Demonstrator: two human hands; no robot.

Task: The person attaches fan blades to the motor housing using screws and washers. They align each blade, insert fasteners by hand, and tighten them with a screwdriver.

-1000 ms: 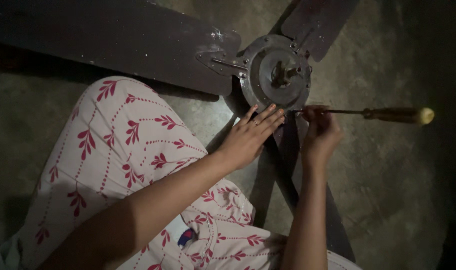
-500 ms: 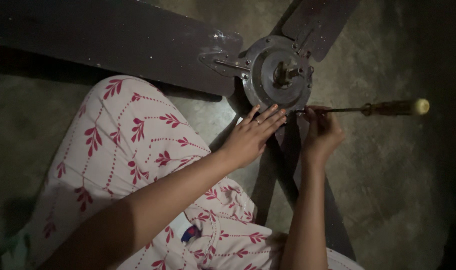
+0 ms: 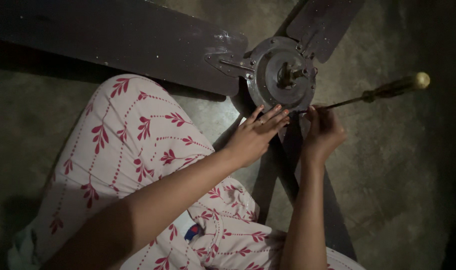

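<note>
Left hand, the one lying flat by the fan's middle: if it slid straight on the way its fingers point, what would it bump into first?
Probably the round metal fan hub: the left hand points up and right at its rim, fingertips nearly there.

No packages, signs or screens are visible. One possible label: a small patch [image 3: 192, 231] in blue and red, roughly rectangular, sits on the white, red-printed garment near the bottom edge of the view, between the person's two forearms. Lighting is dim; its nature cannot be confirmed.
</note>
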